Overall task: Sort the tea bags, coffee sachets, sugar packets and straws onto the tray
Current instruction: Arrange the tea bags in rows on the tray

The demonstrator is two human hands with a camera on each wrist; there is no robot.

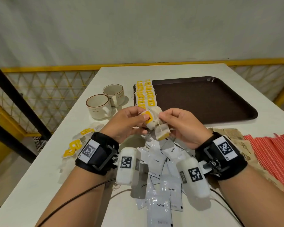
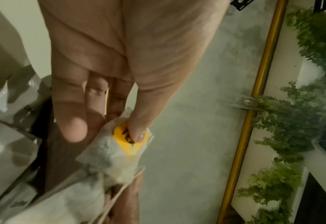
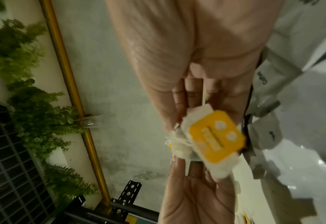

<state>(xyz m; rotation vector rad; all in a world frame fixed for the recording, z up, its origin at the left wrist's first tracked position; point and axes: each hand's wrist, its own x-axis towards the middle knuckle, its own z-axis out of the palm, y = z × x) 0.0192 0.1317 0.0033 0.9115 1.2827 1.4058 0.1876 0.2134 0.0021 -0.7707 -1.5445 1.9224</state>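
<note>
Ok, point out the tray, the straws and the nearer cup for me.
tray [image 1: 203, 99], head view, bare dark floor.
straws [image 1: 272, 158], head view, middle of the red pile.
nearer cup [image 1: 97, 110], head view, outer wall.

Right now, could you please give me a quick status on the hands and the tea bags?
Left hand and right hand both pinching a tangled tea bag clump. Two rows already on the tray. Nothing blocking.

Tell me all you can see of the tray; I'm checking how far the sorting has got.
The tray is dark brown, looks like plastic, rectangular with rounded corners and a low raised rim. It lies flat on the white table, at the far right, beyond both hands. Two rows of tea bags with yellow tags lie along its left edge; the rest of its surface shows nothing on it. Neither hand touches it.
</note>
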